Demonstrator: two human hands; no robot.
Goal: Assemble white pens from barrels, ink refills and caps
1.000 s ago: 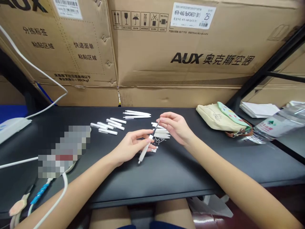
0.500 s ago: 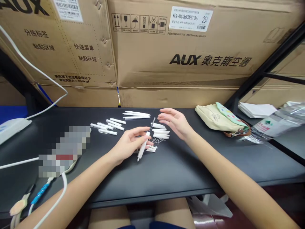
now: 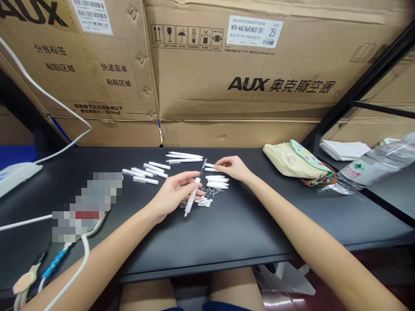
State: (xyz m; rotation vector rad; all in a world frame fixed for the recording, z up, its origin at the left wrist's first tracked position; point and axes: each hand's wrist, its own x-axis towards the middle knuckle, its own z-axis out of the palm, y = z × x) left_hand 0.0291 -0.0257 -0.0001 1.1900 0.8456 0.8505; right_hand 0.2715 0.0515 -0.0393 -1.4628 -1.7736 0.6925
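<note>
My left hand (image 3: 177, 192) pinches a partly assembled white pen (image 3: 192, 198), tilted, with its dark refill (image 3: 202, 167) sticking out of the top. To its right, my right hand (image 3: 235, 167) has its fingers closed on the end of a white pen barrel (image 3: 210, 165) at the back of a small row. Several more white barrels (image 3: 218, 185) with pointed ends lie just below that hand. Nearer me are small springs (image 3: 214, 191) and little white pen parts (image 3: 205, 201), partly hidden behind my left fingers.
Several white tubes (image 3: 145, 172) lie left of my hands, and whole pens (image 3: 184, 157) lie behind. At right are a cream pouch (image 3: 288, 160) and a plastic bottle (image 3: 366, 168). A blurred-out object (image 3: 94, 203) with cables is at left. Cardboard boxes (image 3: 246, 103) stand behind the black table.
My right hand has moved down and slightly left, from hovering open to closing on a white pen barrel. My left hand still holds the pen in about the same place.
</note>
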